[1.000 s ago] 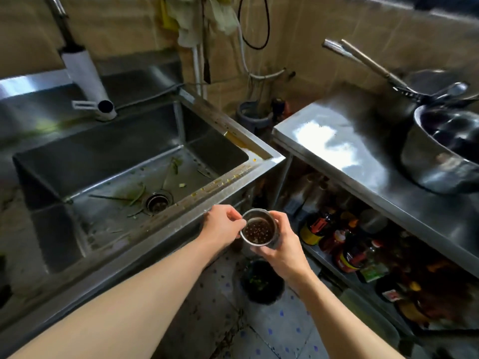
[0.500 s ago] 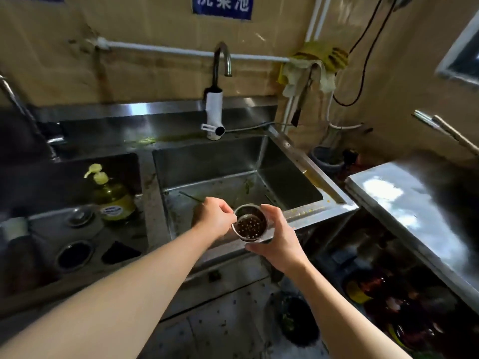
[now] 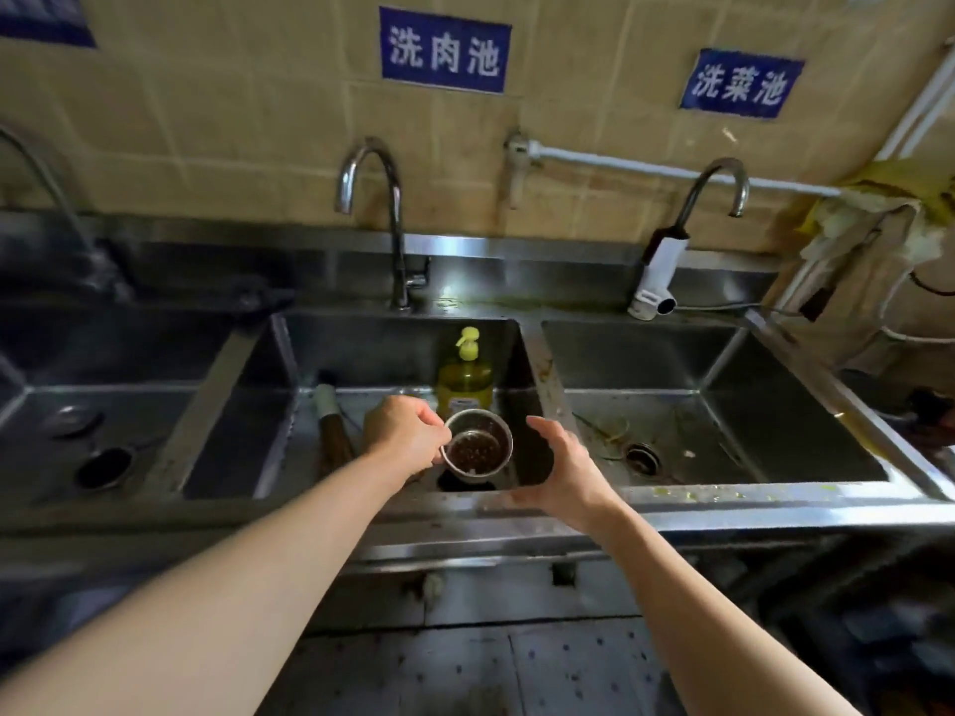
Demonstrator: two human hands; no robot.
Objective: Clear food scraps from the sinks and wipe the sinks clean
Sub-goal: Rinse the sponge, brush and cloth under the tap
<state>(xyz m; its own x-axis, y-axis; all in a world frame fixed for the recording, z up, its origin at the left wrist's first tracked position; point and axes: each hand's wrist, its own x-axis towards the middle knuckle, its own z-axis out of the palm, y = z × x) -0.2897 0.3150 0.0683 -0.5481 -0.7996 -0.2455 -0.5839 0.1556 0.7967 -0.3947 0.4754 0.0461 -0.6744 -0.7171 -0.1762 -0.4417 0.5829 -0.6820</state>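
Three steel sinks stand in a row. Over the middle sink [image 3: 393,354], my left hand [image 3: 403,436] pinches the rim of a round metal drain strainer [image 3: 478,449], which hangs just above the open drain hole [image 3: 465,483]. My right hand [image 3: 563,467] hovers to the strainer's right with fingers relaxed, not touching it. The right sink [image 3: 723,364] has green vegetable scraps [image 3: 602,431] around its drain [image 3: 641,457], and bits lie along its front rim. The left sink [image 3: 103,364] holds a strainer lid and an open drain.
A yellow dish-soap pump bottle [image 3: 465,379] stands in the middle sink behind the strainer, and a dark rolled object [image 3: 333,431] lies to its left. Faucets rise behind each basin. Rags [image 3: 873,219] hang on a pipe at right.
The view swung left from the right sink to the middle one. The strainer moved over the middle sink's drain, and my right hand let go of it.
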